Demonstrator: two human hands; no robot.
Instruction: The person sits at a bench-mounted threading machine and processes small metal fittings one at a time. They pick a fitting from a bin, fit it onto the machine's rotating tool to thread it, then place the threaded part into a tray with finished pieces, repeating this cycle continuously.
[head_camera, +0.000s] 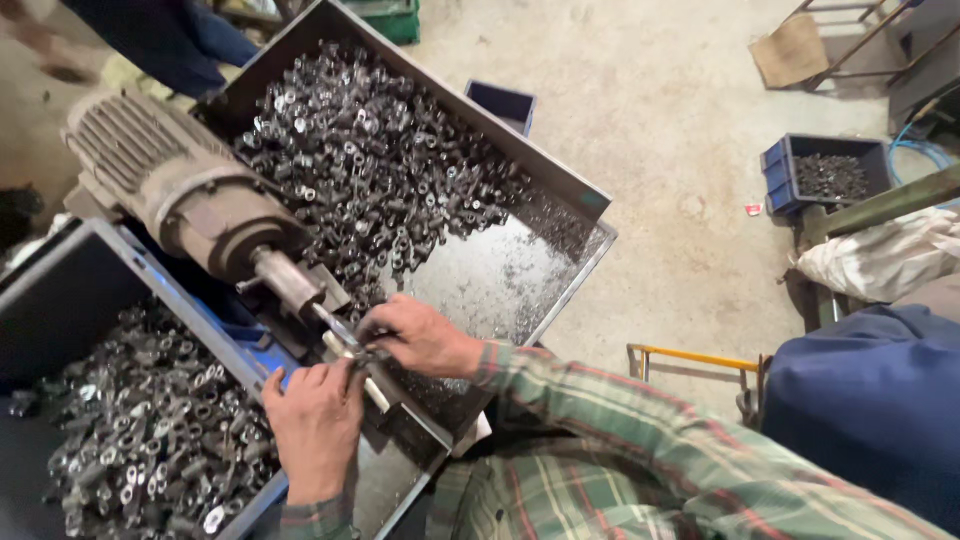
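Pinching a small metal part (352, 352) at the motor's spindle (300, 290), the right hand (420, 335) feeds it; the left hand (315, 425) rests closed beside. The large steel tray (570, 270) remains half full; the blue bin (110, 290) holds many pieces, so work seems midway.

Blue crate (790, 170) of dark metal bits on concrete floor (680, 120), white sack (880, 262) beside it, yellow-railed frame (690, 358) nearby.
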